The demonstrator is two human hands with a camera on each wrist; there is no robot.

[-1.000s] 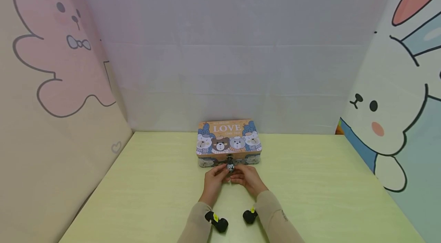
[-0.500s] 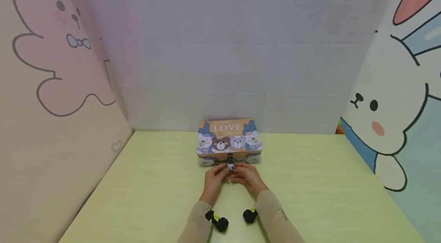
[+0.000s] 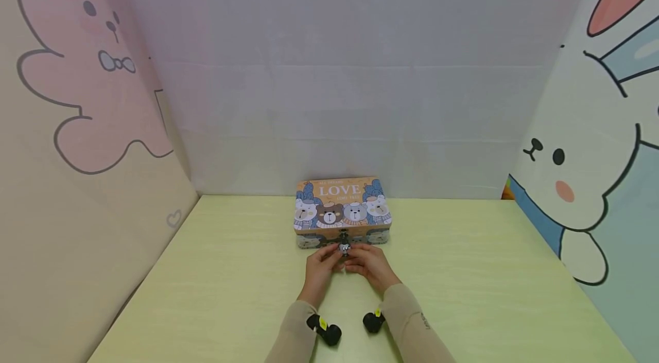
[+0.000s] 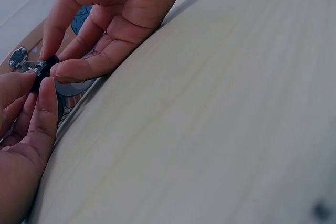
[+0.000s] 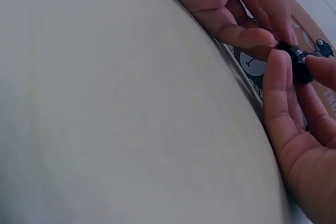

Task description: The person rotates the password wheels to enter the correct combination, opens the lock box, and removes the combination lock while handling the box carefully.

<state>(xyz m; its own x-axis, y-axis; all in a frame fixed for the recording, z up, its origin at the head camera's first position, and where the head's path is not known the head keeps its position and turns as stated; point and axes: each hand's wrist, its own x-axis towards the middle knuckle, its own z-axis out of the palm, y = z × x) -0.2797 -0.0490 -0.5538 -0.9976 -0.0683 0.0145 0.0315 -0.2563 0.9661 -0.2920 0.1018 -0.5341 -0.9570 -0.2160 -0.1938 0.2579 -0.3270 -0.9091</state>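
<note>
A small black combination padlock with shiny metal dials hangs at the latch on the front of a tin box. The box lid is down and printed with bears and the word LOVE. My left hand pinches the padlock from the left with thumb and fingers. From the other side my right hand pinches it too, thumb on top and fingers curled under. In the right wrist view the padlock lies between both sets of fingertips, which partly cover it.
The pale yellow-green table spreads around the box. A white cloth wall stands right behind it. Cartoon-printed panels flank the table: a pink figure at left, a rabbit at right. Black cameras sit on both wrists.
Both hands stay at the padlock in the same place. The padlock has shifted only very slightly between the fingers; the box has not moved.
</note>
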